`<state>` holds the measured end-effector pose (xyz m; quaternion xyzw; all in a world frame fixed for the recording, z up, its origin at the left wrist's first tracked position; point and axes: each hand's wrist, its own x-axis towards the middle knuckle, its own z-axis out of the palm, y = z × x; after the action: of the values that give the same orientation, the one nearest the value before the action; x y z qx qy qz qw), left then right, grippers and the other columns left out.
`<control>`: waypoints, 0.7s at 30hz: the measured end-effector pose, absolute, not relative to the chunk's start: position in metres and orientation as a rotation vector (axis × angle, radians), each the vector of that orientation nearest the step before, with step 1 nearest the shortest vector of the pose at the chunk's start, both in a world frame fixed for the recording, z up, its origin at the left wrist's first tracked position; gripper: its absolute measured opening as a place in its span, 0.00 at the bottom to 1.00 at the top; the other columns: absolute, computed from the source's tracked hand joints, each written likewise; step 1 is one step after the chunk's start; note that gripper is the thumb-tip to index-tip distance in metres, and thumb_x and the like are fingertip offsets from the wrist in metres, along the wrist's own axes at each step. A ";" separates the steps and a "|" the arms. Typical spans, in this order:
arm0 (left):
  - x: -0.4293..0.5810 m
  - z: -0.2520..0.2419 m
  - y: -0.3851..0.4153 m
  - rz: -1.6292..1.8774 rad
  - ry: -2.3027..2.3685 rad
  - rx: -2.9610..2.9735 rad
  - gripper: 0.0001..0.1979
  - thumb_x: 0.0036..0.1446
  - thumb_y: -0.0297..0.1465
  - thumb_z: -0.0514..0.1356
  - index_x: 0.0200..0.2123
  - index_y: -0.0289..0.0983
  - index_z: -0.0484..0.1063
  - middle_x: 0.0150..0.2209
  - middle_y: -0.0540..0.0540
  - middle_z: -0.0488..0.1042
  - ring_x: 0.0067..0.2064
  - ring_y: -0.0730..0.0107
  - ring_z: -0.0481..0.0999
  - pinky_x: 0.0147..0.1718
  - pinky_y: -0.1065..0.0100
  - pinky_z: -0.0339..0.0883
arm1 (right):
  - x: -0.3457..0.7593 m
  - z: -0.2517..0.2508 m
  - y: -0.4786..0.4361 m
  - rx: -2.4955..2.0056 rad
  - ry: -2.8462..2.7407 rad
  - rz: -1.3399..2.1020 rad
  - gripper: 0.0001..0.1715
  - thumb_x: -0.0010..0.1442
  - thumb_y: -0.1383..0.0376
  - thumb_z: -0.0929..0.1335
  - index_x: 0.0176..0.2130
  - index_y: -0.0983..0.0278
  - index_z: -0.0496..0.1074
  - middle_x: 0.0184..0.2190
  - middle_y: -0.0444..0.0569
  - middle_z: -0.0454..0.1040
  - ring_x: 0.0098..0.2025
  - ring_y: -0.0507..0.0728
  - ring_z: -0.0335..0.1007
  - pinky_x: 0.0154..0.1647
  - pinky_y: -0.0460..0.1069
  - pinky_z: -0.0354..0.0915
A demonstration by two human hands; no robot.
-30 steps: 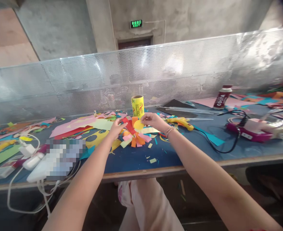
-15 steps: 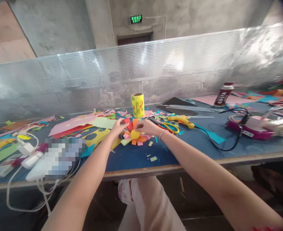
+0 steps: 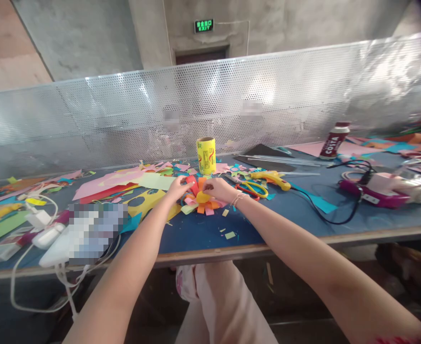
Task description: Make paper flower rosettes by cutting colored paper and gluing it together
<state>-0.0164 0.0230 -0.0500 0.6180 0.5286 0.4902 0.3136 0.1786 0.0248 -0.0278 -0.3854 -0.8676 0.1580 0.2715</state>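
Observation:
A paper flower (image 3: 202, 198) with a yellow round centre and red, orange, pink and pale green strips as petals is at the table's middle. My left hand (image 3: 179, 188) is closed on its red petal (image 3: 192, 183) from the left. From the right, my right hand (image 3: 220, 189) pinches the flower near the yellow centre, its fingertips partly hidden. Just behind stands a yellow tape roll (image 3: 206, 155), upright. Scissors (image 3: 255, 190) with yellow and red handles and a yellow glue gun (image 3: 273, 179) lie right of my right hand.
Coloured paper sheets (image 3: 105, 184) and scraps spread across the blue table (image 3: 203, 241). At left are a screen device (image 3: 58, 243) and white cables. A purple power strip (image 3: 382, 196) and a dark red bottle (image 3: 335, 141) are at right. A perforated metal panel (image 3: 124, 119) borders the back.
Both hands stay at the flower. The red petal between my left fingers has tilted slightly and my right fingers have shifted a little. The view has moved slightly.

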 end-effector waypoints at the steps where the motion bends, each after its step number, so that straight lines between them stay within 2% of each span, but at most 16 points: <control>1: -0.016 -0.051 0.023 1.282 1.405 1.634 0.15 0.49 0.35 0.62 0.39 0.34 0.68 0.39 0.41 0.74 0.42 0.63 0.74 0.42 0.63 0.66 | 0.178 -0.028 0.025 -1.045 -2.335 0.417 0.06 0.50 0.73 0.67 0.29 0.66 0.74 0.28 0.46 0.76 0.29 0.50 0.69 0.32 0.43 0.62; 6: -0.016 -0.051 0.025 1.258 1.492 1.721 0.13 0.51 0.33 0.60 0.40 0.34 0.69 0.43 0.40 0.74 0.45 0.63 0.73 0.44 0.63 0.66 | 0.175 -0.030 0.024 -1.085 -2.346 0.392 0.06 0.51 0.72 0.66 0.30 0.67 0.74 0.29 0.47 0.76 0.30 0.50 0.68 0.33 0.43 0.61; 10: -0.015 -0.039 0.019 1.294 1.767 1.958 0.19 0.45 0.31 0.65 0.42 0.33 0.70 0.43 0.39 0.73 0.46 0.60 0.72 0.47 0.60 0.64 | 0.173 -0.030 0.022 -1.114 -2.377 0.347 0.07 0.51 0.73 0.66 0.31 0.67 0.74 0.30 0.47 0.75 0.31 0.50 0.68 0.33 0.43 0.61; 11: -0.015 -0.035 0.017 1.315 1.800 2.067 0.18 0.44 0.30 0.65 0.41 0.33 0.71 0.43 0.40 0.73 0.47 0.60 0.71 0.48 0.60 0.64 | 0.173 -0.031 0.022 -1.111 -2.388 0.333 0.08 0.51 0.73 0.65 0.31 0.67 0.74 0.30 0.47 0.75 0.32 0.51 0.68 0.34 0.43 0.61; 13: -0.014 -0.025 0.010 1.316 1.744 2.320 0.10 0.46 0.27 0.63 0.35 0.35 0.75 0.38 0.42 0.74 0.44 0.62 0.71 0.48 0.61 0.63 | 0.173 -0.032 0.022 -1.102 -2.401 0.311 0.09 0.50 0.74 0.65 0.32 0.67 0.74 0.31 0.48 0.75 0.33 0.51 0.69 0.34 0.44 0.61; 15: -0.012 -0.019 0.004 1.201 1.593 2.527 0.06 0.48 0.24 0.60 0.29 0.36 0.76 0.31 0.45 0.75 0.38 0.66 0.72 0.43 0.65 0.64 | 0.173 -0.034 0.023 -1.085 -2.410 0.285 0.09 0.51 0.73 0.65 0.33 0.67 0.74 0.32 0.48 0.75 0.33 0.51 0.68 0.34 0.44 0.61; 17: -0.010 -0.017 0.000 1.025 1.456 2.656 0.08 0.48 0.22 0.58 0.25 0.37 0.77 0.27 0.47 0.75 0.34 0.68 0.71 0.39 0.68 0.64 | 0.173 -0.034 0.024 -1.063 -2.428 0.252 0.09 0.51 0.72 0.65 0.34 0.68 0.74 0.33 0.49 0.75 0.34 0.52 0.68 0.34 0.44 0.61; 21: -0.008 -0.020 -0.001 0.734 1.299 2.709 0.10 0.47 0.21 0.58 0.27 0.38 0.79 0.27 0.48 0.77 0.33 0.69 0.72 0.37 0.69 0.63 | 0.176 -0.031 0.025 -1.003 -2.510 0.229 0.10 0.51 0.74 0.64 0.33 0.67 0.74 0.32 0.49 0.75 0.33 0.51 0.68 0.33 0.43 0.60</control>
<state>-0.0079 -0.0007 -0.0204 0.8757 0.4199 0.2372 0.0244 0.1757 0.0245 -0.0314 -0.3612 -0.9041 0.0826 0.2130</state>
